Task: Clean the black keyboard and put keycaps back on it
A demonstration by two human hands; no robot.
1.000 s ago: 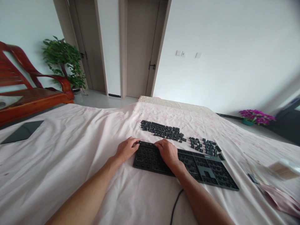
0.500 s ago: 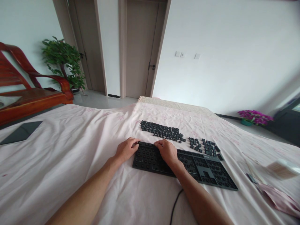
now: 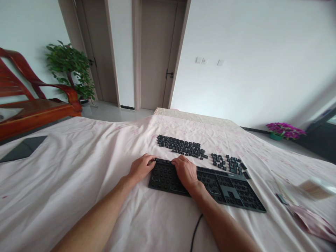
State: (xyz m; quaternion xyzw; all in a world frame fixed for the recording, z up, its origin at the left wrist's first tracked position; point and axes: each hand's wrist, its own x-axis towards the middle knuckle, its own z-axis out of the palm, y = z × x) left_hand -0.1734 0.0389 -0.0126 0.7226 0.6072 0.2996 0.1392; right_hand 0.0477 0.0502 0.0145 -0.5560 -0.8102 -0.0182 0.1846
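A black keyboard (image 3: pixel 225 190) with its keycaps taken off lies on the pink sheet. My left hand (image 3: pixel 141 167) rests at the keyboard's far left corner, fingers curled against its edge. Beside it, my right hand (image 3: pixel 186 170) lies on the upper left of the keyboard, fingers bent down onto the top row; what they pinch, if anything, is hidden. Behind the keyboard, loose black keycaps (image 3: pixel 181 146) are laid out in rows, with a smaller scattered group of keycaps (image 3: pixel 229 163) to the right. The keyboard's cable (image 3: pixel 194 232) runs toward me.
The pink sheet (image 3: pixel 65 175) covers a wide surface. A dark flat pad (image 3: pixel 22 148) lies at the far left. Pink packets and a pale box (image 3: pixel 312 206) sit at the right edge. A red wooden bench (image 3: pixel 34 108), a potted plant (image 3: pixel 69 68) and doors stand beyond.
My right hand has slid slightly left and nearer along the keyboard's top row. My left hand stays at the corner.
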